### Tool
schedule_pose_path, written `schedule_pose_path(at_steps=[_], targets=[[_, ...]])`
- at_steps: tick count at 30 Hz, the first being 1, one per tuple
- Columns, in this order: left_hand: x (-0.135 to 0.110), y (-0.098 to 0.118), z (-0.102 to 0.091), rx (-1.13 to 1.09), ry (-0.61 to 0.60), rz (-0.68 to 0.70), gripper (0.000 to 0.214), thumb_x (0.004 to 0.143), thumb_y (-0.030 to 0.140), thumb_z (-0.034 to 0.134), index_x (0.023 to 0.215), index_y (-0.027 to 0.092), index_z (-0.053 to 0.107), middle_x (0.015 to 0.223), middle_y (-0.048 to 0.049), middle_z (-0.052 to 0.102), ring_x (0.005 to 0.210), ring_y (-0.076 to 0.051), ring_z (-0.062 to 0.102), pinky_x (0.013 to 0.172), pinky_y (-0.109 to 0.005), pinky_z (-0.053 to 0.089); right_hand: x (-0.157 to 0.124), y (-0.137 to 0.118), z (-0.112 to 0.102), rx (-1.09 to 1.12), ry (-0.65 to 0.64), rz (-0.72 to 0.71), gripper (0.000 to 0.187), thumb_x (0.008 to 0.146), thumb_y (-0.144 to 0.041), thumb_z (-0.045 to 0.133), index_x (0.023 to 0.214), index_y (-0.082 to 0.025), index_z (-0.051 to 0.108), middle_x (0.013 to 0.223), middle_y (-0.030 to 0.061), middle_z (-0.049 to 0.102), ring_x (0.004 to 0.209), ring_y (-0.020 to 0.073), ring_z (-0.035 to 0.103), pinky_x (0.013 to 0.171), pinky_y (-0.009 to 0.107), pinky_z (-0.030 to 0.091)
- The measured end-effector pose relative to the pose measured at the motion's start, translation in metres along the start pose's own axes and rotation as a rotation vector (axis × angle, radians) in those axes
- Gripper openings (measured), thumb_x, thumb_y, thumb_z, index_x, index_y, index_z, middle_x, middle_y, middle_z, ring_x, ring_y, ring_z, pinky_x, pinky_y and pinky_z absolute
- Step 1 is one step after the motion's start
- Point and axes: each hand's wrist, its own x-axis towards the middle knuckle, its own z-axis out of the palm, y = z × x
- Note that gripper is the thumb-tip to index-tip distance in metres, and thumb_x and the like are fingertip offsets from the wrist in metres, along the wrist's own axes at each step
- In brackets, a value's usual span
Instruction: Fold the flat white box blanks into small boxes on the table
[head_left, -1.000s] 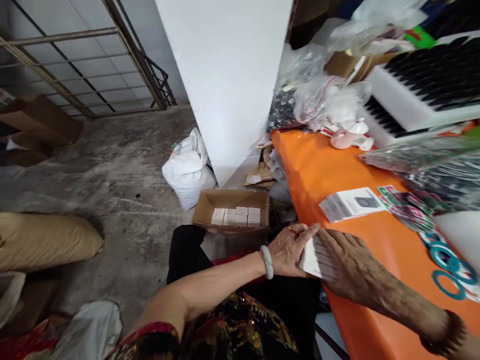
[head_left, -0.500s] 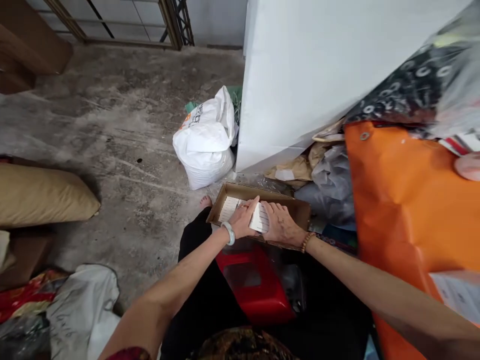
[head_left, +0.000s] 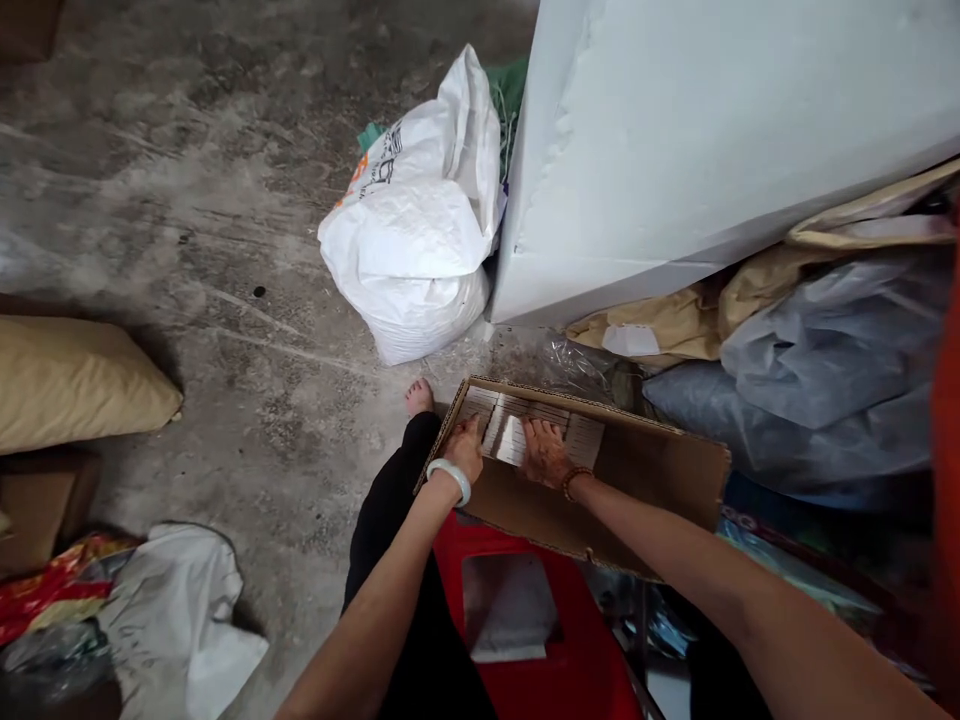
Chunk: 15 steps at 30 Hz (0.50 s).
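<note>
While the cardboard box [head_left: 667, 468] stands beyond the red stool [head_left: 589, 620], we see a stack of white cards [head_left: 511, 441] inside it, between the left hand [head_left: 463, 448] and the right hand [head_left: 546, 453]; the right fingers touch it, but whether either hand grips, we cannot tell

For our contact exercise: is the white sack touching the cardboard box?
Apart: the head view shows concrete floor between the white sack and the cardboard box.

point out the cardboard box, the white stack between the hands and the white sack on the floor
Cardboard box [head_left: 654, 472]: head view, on its bare inside, right part.
White stack [head_left: 511, 441]: head view, on its bright upper face.
White sack [head_left: 417, 232]: head view, on its middle.
</note>
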Motion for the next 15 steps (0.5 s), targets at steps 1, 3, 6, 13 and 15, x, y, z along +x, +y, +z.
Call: schedule_pose_path(at_steps=[1, 3, 6, 13, 15], targets=[[0.003, 0.000, 0.001, -0.002, 0.003, -0.012, 0.058, 0.084, 0.010, 0.046, 0.140, 0.013, 0.032, 0.136, -0.0168, 0.048, 0.127, -0.023, 0.045, 0.104, -0.034, 0.037, 0.005, 0.001, 0.008, 0.007, -0.004, -0.012, 0.090, 0.059, -0.033, 0.067, 0.136, -0.001, 0.034, 0.117, 0.0207, 0.051, 0.103, 0.0321, 0.044, 0.090, 0.040, 0.032], [0.007, 0.000, 0.001, -0.018, 0.008, -0.018, 0.058, 0.085, 0.012, 0.046, 0.140, 0.011, 0.030, 0.137, -0.0174, 0.047, 0.128, -0.023, 0.043, 0.105, -0.033, 0.036, 0.014, 0.001, 0.022, 0.022, -0.010, -0.031, 0.087, 0.061, -0.030, 0.064, 0.137, -0.001, 0.034, 0.118, 0.0203, 0.051, 0.104, 0.0314, 0.044, 0.091, 0.039, 0.032], [0.012, 0.001, 0.000, -0.056, 0.021, -0.015, 0.057, 0.085, 0.015, 0.050, 0.139, 0.009, 0.033, 0.137, -0.0180, 0.047, 0.129, -0.024, 0.041, 0.106, -0.033, 0.036, 0.024, -0.002, 0.042, 0.038, -0.010, -0.051, 0.086, 0.061, -0.029, 0.063, 0.137, -0.001, 0.034, 0.119, 0.0203, 0.051, 0.103, 0.0317, 0.044, 0.091, 0.041, 0.032], [0.020, 0.000, 0.001, -0.084, 0.100, 0.035, 0.053, 0.083, 0.018, 0.054, 0.134, 0.009, 0.041, 0.133, -0.0185, 0.051, 0.125, -0.025, 0.046, 0.104, -0.036, 0.037, 0.035, -0.006, 0.080, 0.057, -0.016, -0.064, 0.087, 0.062, -0.030, 0.058, 0.139, -0.003, 0.030, 0.120, 0.0203, 0.049, 0.103, 0.0330, 0.042, 0.091, 0.046, 0.030], [0.022, -0.001, 0.001, -0.079, 0.094, 0.035, 0.052, 0.084, 0.018, 0.054, 0.133, 0.009, 0.041, 0.132, -0.0188, 0.051, 0.125, -0.025, 0.046, 0.105, -0.036, 0.037, 0.037, -0.003, 0.088, 0.059, -0.025, -0.050, 0.085, 0.062, -0.029, 0.058, 0.138, -0.001, 0.031, 0.119, 0.0215, 0.049, 0.103, 0.0333, 0.042, 0.090, 0.046, 0.030]])
